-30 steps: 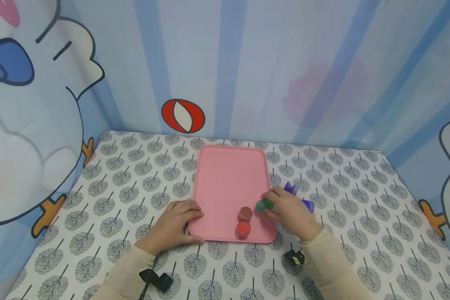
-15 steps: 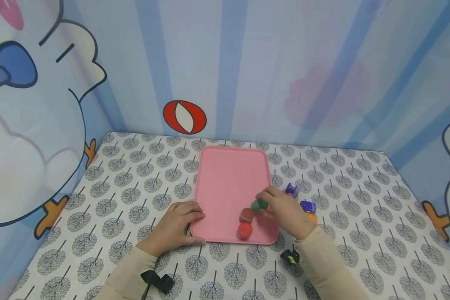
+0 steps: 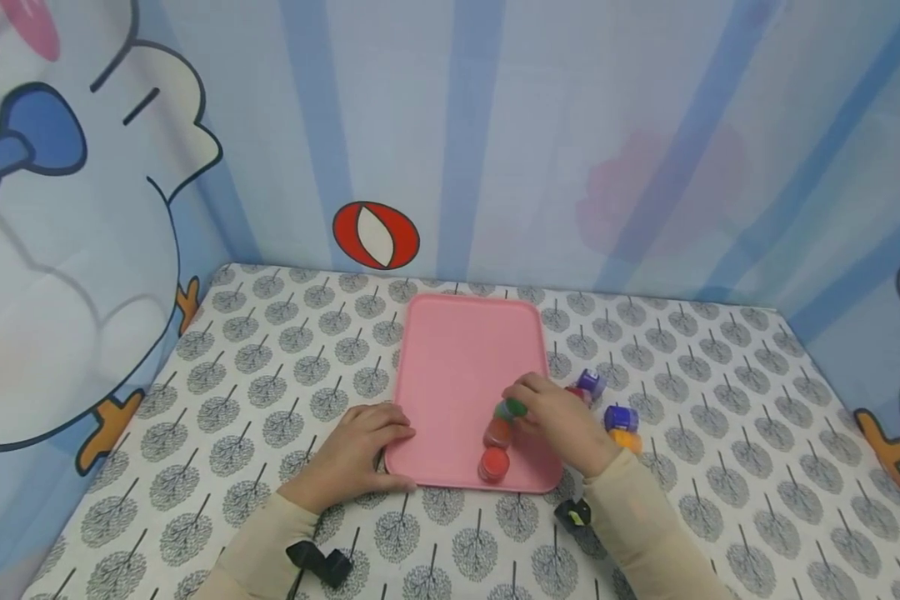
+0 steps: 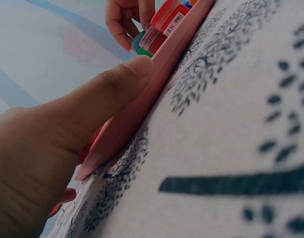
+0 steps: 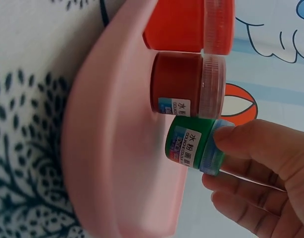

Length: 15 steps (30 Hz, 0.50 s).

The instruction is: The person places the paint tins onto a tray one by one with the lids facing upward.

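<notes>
My right hand (image 3: 558, 421) pinches the lid of a green gouache paint jar (image 5: 184, 141) between thumb and fingers. The jar tilts slightly beside a brown-red paint jar (image 5: 177, 84), over the pink tray (image 3: 461, 350). Beyond that one, an orange-red paint jar (image 3: 493, 464) stands near the tray's front edge; both have clear lids. My left hand (image 3: 352, 454) lies at the tray's front left corner, its fingers reaching the left rim and its thumb (image 4: 112, 87) stretched along the front rim. Whether the green jar's base touches the tray is hard to tell.
Right of the tray lie two purple jars (image 3: 621, 418), a yellow-orange jar (image 3: 625, 441) and a dark red jar (image 3: 581, 395) partly behind my right hand. A tree-print cloth (image 3: 720, 450) covers the table. A blue striped curtain (image 3: 525, 167) hangs behind it.
My right hand has carried the green jar leftward, up beside the brown-red jar, and tipped it closer to upright. More jars show right of the tray. The left hand stays at the corner.
</notes>
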Each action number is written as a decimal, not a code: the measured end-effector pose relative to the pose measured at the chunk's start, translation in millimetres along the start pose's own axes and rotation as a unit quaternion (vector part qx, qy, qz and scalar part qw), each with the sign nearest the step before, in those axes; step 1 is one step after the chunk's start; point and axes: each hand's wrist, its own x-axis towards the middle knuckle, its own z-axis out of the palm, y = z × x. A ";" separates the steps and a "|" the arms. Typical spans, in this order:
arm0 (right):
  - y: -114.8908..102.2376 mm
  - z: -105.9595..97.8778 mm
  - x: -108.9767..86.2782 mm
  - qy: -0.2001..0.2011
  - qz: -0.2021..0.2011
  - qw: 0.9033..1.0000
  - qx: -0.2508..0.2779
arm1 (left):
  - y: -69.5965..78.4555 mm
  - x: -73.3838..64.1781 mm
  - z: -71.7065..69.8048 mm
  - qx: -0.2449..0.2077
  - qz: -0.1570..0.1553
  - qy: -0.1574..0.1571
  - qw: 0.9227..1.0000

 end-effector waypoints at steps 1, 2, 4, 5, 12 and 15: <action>0.3 1.1 0.5 0.001 -0.003 1.000 0.002 | 0.0 0.1 -0.1 -0.002 -0.001 -0.002 1.000; 0.6 2.0 1.2 0.003 -0.007 1.000 0.004 | -0.1 0.2 0.0 -0.004 -0.001 -0.003 1.000; 1.0 4.0 2.5 0.006 -0.014 1.000 0.006 | -0.2 0.3 0.1 -0.004 -0.004 -0.005 1.000; 1.2 5.0 3.2 0.007 -0.017 1.000 0.008 | -0.2 0.3 0.1 -0.003 -0.004 -0.004 1.000; 1.5 7.5 6.7 0.000 -0.022 1.000 0.018 | 0.5 0.2 0.0 0.006 0.003 -0.001 1.000; 1.4 7.8 8.6 -0.002 -0.021 1.000 0.021 | 0.7 0.0 -0.7 0.006 0.001 -0.006 1.000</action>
